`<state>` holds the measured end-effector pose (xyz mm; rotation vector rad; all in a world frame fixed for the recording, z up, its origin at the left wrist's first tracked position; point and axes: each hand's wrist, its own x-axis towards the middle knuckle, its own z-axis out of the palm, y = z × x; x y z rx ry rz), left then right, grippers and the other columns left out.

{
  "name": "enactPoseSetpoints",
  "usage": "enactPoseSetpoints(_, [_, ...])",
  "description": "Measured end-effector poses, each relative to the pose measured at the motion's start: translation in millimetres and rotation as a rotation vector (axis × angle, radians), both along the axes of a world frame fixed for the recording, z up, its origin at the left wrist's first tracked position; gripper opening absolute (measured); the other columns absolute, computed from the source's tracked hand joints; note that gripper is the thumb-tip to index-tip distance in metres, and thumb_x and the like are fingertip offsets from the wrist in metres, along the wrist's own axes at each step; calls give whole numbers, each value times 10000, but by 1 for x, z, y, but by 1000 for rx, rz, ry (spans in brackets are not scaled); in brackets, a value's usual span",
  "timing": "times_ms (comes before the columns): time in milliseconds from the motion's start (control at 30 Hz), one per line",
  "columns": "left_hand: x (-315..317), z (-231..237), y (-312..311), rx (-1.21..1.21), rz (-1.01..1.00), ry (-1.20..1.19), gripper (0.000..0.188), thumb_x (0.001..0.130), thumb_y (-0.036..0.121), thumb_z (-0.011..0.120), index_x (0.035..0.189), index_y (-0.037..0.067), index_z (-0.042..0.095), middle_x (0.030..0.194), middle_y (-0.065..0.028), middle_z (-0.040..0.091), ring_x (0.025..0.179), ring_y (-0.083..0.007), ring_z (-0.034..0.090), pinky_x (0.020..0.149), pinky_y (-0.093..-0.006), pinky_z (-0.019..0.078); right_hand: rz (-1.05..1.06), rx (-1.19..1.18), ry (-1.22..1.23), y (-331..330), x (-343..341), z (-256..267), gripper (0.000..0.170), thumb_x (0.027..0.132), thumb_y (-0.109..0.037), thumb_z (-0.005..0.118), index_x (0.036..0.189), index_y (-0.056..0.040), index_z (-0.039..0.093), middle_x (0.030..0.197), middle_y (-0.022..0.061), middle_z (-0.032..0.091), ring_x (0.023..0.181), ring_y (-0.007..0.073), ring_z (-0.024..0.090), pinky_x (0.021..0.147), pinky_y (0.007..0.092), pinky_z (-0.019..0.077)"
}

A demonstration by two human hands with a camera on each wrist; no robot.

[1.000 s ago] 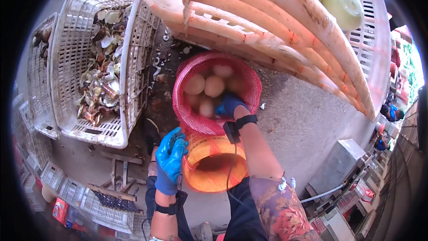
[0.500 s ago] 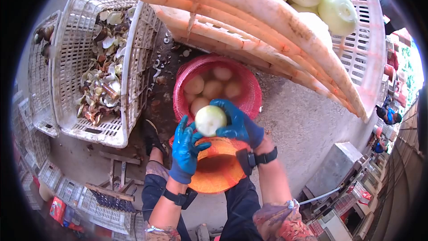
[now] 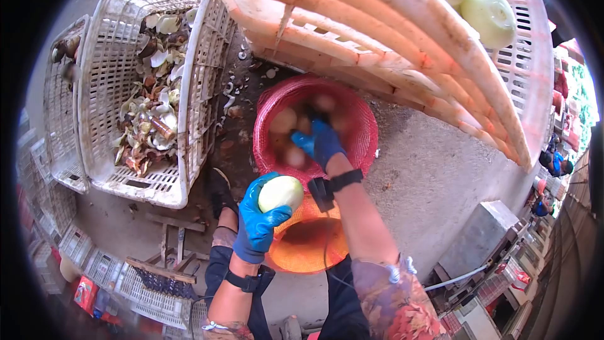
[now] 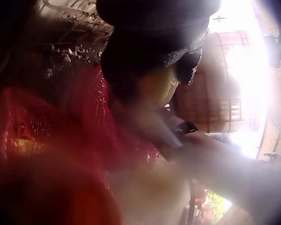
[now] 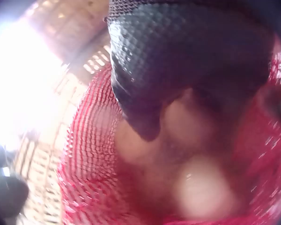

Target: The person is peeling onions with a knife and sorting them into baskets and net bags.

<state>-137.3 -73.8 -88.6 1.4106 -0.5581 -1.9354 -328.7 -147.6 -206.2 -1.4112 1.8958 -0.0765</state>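
Note:
My gloved left hand (image 3: 259, 217) holds a pale green peeled onion (image 3: 280, 194) above the near rim of the pink mesh-lined tub (image 3: 368, 123). In the left wrist view, the onion (image 4: 161, 89) shows below the dark glove. The gloved right hand (image 3: 319, 143) reaches down into the tub, thumb spread away from the fingers, over several round pale onions (image 3: 283, 121). One onion (image 5: 189, 117) lies close under that glove in the right wrist view, where its other fingertips are hidden. An orange mesh container (image 3: 308, 258) stands between the person's legs.
A white crate (image 3: 182, 145) of onion peelings stands to the left. A big pale orange crate (image 3: 402, 31) leans over the far side of the tub, with more peeled onions (image 3: 487, 16) at upper right. A small wooden stool (image 3: 179, 239) is at lower left.
The right hand came out of the tub with a peeled onion, passed it to the left hand and has gone back into the tub. The left hand, previously without an onion, now grips it.

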Motion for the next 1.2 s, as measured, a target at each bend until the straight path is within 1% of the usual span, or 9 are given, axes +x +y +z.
enactPoseSetpoints(67, [3,-2,2,0,3,-9,672,702,132,776,1299,11,492,1194,-91,584,1091,-206,580,948,-347,486,112,193,-119,-6,3,-29,571,830,-308,650,1295,-36,462,1198,222,588,1116,379,568,903,394,497])
enactPoseSetpoints(233, [2,2,-2,248,260,165,714,702,152,741,1345,55,446,1209,-105,553,1074,-281,593,785,-437,591,-171,217,-386,-11,-6,-20,393,896,-269,604,1210,-59,496,1130,130,568,994,258,584,826,326,514])
enactPoseSetpoints(333, [8,-6,-2,289,338,249,675,739,156,704,1354,83,436,1227,-121,546,1077,-317,594,762,-475,606,-285,145,-693,-5,-22,6,507,835,-241,699,1253,-68,472,1146,100,554,1027,219,570,845,322,514])
enactPoseSetpoints(400, [10,-6,-8,296,368,297,674,746,165,709,1357,87,434,1235,-120,545,1080,-318,594,764,-475,605,-415,208,-1015,5,-33,33,815,700,-218,838,1371,-85,396,1231,71,525,1111,199,540,925,340,491])
enactPoseSetpoints(667, [-9,18,-6,73,226,130,593,834,129,668,1369,55,423,1230,-104,566,1078,-249,602,763,-363,601,-477,178,-1318,63,-1,151,764,772,-169,786,1410,-67,379,1328,59,475,1217,179,470,1008,329,420])
enactPoseSetpoints(900, [-19,118,-10,39,235,54,711,780,337,714,1358,13,456,1229,-121,558,1102,-236,571,964,-377,472,-596,23,-1115,59,-10,272,750,784,-192,777,1404,-68,374,1290,91,501,1193,177,483,985,326,434])
enactPoseSetpoints(1033, [-47,204,-41,-64,229,111,733,794,376,697,1372,4,442,1279,-113,527,1153,-235,539,994,-386,442,-604,-487,-1079,45,-43,349,806,737,-156,779,1416,-96,348,1352,127,452,1223,261,497,996,380,453])
enactPoseSetpoints(1133, [-81,258,-87,-258,202,104,723,822,348,683,1389,-9,410,1292,-128,518,1145,-239,549,980,-389,459,-552,-875,-561,0,-79,374,810,751,-42,688,1446,-115,277,1346,144,459,1168,280,536,971,400,481])
enactPoseSetpoints(1200, [-101,275,-122,-451,233,50,652,864,298,656,1391,2,411,1298,-136,514,1138,-259,560,960,-382,480,-245,-981,-64,-44,-115,375,643,788,-71,698,1362,-68,408,1297,138,509,1158,264,543,951,379,474])
